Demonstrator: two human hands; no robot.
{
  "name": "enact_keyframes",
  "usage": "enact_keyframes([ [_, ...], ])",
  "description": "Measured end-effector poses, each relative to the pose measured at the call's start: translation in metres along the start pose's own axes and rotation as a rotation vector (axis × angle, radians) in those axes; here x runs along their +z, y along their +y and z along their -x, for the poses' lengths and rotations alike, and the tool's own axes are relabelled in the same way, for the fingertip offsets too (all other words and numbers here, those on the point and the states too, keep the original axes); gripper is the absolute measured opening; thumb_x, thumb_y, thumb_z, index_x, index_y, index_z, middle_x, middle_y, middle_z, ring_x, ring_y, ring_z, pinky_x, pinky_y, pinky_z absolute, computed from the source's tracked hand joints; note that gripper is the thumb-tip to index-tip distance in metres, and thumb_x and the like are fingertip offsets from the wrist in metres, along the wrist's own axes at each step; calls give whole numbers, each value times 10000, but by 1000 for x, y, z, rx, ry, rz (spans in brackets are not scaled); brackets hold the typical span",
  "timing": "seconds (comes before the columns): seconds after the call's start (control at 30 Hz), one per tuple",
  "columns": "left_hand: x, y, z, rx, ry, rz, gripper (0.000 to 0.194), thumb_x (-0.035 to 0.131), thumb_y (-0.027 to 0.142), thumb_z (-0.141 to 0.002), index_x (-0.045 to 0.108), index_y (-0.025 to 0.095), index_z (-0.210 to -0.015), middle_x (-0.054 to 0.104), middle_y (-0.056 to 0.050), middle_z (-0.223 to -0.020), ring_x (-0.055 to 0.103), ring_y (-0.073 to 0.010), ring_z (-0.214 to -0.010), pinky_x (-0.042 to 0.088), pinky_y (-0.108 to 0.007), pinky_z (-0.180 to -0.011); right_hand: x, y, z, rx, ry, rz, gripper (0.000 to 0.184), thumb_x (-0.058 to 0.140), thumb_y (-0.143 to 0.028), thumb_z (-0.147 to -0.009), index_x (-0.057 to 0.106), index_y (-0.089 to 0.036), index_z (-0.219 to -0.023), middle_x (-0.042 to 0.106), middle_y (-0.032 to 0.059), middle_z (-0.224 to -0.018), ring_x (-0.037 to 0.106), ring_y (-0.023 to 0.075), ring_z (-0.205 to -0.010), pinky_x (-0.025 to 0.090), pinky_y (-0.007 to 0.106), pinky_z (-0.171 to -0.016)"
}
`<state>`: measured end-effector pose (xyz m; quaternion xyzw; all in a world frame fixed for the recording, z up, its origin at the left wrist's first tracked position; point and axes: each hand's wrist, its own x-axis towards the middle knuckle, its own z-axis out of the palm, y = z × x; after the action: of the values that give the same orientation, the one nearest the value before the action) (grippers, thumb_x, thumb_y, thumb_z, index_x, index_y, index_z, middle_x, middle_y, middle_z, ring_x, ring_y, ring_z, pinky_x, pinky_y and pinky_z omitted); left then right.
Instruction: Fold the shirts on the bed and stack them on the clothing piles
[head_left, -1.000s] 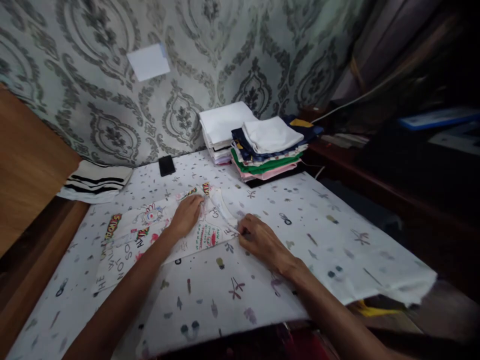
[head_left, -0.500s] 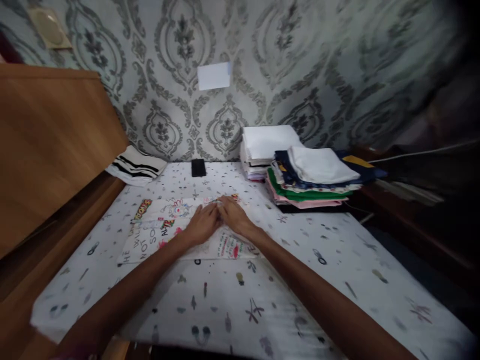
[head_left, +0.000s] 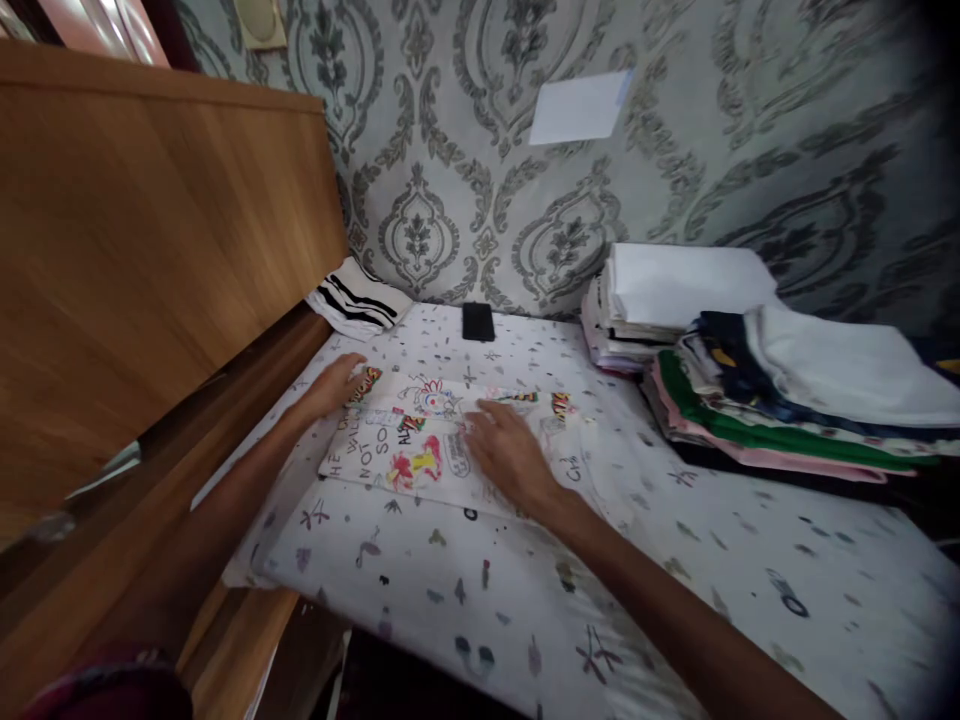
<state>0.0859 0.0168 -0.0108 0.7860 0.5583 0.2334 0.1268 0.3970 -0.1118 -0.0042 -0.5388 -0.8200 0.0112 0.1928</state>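
White cartoon-print garment [head_left: 420, 462] under right grip [head_left: 510, 455], fingers loose, unclenched. Left grip [head_left: 334, 386] at garment's left edge; can't tell hold.

"What do I have mid-frame?"

"I see a cloth [head_left: 420, 460] on the surface [head_left: 517, 590], the left hand [head_left: 334, 385] at its upper-left corner, the right hand [head_left: 510, 455] over its middle."

"And behind it?"

"I get a slab [head_left: 478, 322] near the far edge, upper centre, before the wall [head_left: 416, 240]. A paper [head_left: 581, 108] sits on that wall, upper right of centre."

"Sides?"

"On the right I see a rear stack [head_left: 690, 285] and, just before it, a front stack [head_left: 787, 430]. A panel [head_left: 165, 230] fills the upper left; a towel [head_left: 360, 300] lies beside it at the surface's far-left corner."
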Motion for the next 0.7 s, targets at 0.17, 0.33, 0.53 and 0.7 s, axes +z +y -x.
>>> enact_keyframes([
  [0.17,-11,-33,-33,-174,2,20,229,516,253,-827,631,177,-1009,666,-27,-832,618,-175,-755,513,-285,-683,17,-115,-23,-280,-253,-126,215,582,-300,-940,666,-124,-1031,626,148,-1092,554,272,-1075,506,394,-916],
  [0.33,5,-28,-47,-197,-13,24,200,575,277,-787,647,180,-947,663,-31,-814,606,-186,-743,478,-282,-658,43,-162,-39,-255,-288,-96,302,579,-347,-938,665,-78,-1045,619,182,-1084,537,302,-1090,513,419,-886],
  [0.53,3,-9,-36,-49,-5,16,194,527,216,-811,632,194,-973,645,-50,-893,595,-211,-851,465,-326,-791,43,-169,-46,-269,-298,-93,242,544,-286,-954,667,-102,-1050,645,161,-1081,555,278,-1065,519,397,-882],
  [0.7,-14,7,5,181,-231,55,87,554,248,-824,620,218,-776,614,0,-759,572,-180,-743,446,-287,-718,43,-162,-45,-313,-271,-152,209,514,-272,-973,675,-140,-994,660,122,-1053,564,252,-1029,492,375,-909],
])
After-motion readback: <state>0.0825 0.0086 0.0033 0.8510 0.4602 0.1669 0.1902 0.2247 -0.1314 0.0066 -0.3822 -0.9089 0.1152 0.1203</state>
